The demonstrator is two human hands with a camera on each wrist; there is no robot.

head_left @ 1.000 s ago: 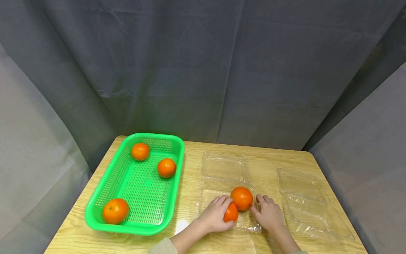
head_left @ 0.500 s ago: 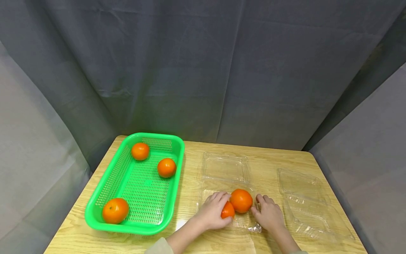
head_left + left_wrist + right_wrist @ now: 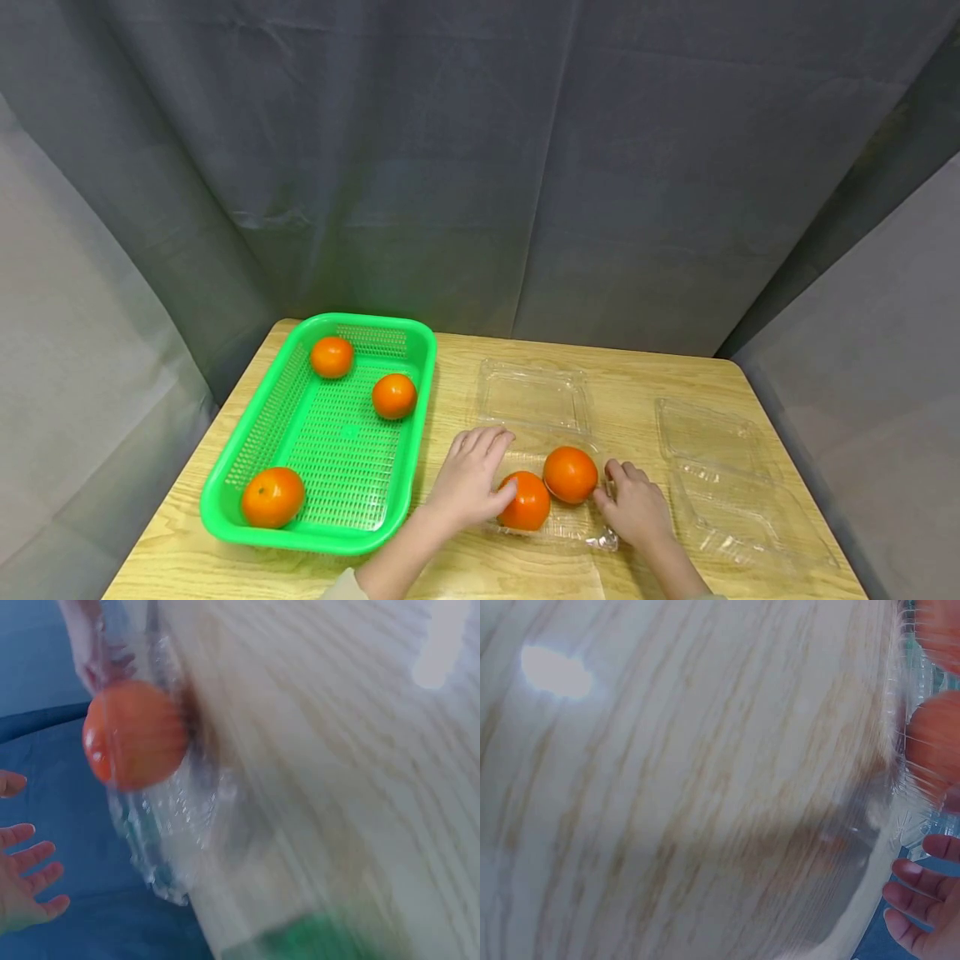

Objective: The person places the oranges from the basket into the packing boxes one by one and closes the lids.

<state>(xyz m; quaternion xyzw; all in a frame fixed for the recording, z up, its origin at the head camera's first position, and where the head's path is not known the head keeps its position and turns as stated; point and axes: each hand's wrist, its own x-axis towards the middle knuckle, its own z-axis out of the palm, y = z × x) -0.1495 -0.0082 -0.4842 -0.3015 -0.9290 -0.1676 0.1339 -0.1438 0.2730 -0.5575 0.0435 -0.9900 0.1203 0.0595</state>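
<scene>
Two oranges lie side by side in the near half of an open clear clamshell box: a front orange and a back orange. My left hand lies open just left of the front orange, fingers spread over the box's left rim, thumb at the fruit. My right hand rests on the box's right rim, its fingers close to the back orange and holding nothing. The blurred left wrist view shows one orange behind clear plastic. The right wrist view shows an orange at its right edge.
A green mesh basket at the left holds three oranges. The box's lid lies flat behind it. A second open clear clamshell lies at the right. Grey curtains surround the wooden table.
My left hand let go of the front orange and drew back to the left; that orange now lies in the box beside the other. The right hand stayed put.
</scene>
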